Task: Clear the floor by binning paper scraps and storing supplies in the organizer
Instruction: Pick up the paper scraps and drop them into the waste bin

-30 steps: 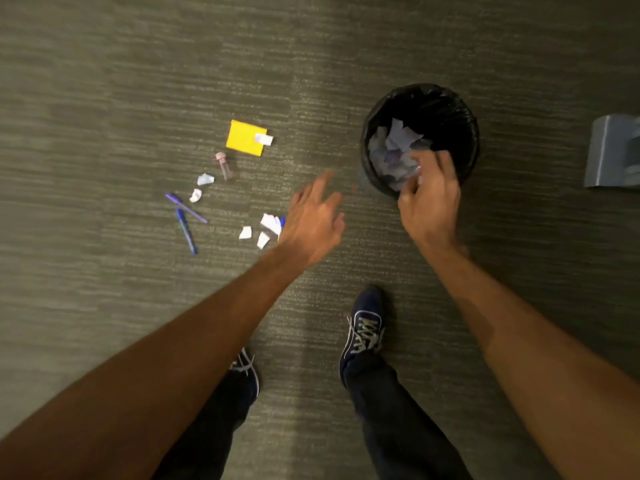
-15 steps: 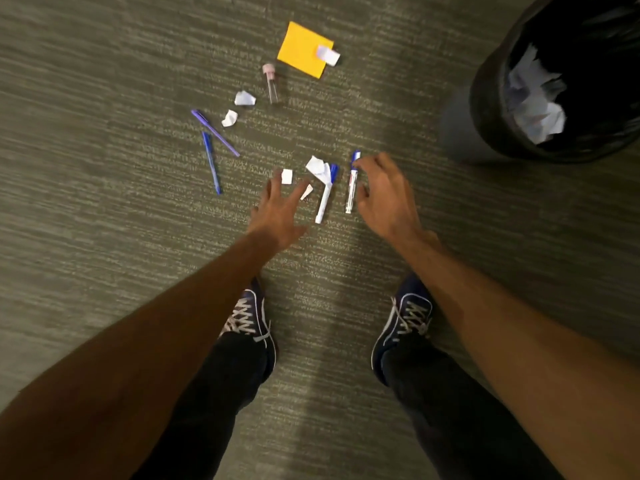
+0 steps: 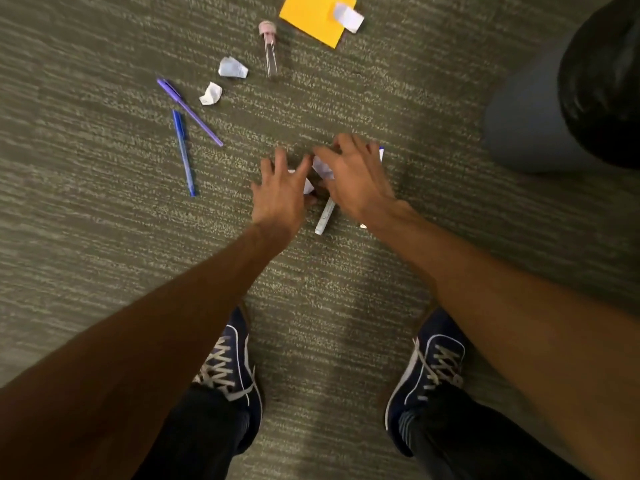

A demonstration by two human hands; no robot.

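Down at the bottom, two navy sneakers planted on the carpet: the left shoe (image 3: pixel 231 368) with pale laces, the right shoe (image 3: pixel 427 372) set well apart, toe angled outward. Dark trouser legs (image 3: pixel 450 441) rise from both. Grey-green carpet (image 3: pixel 86 209), ribbed in pale streaks, fills everything else.

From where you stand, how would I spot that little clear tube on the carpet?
Find the yellow sticky pad at the top. Just left of it lies the clear tube, near two crumpled scraps. Its pink cap sets it apart.
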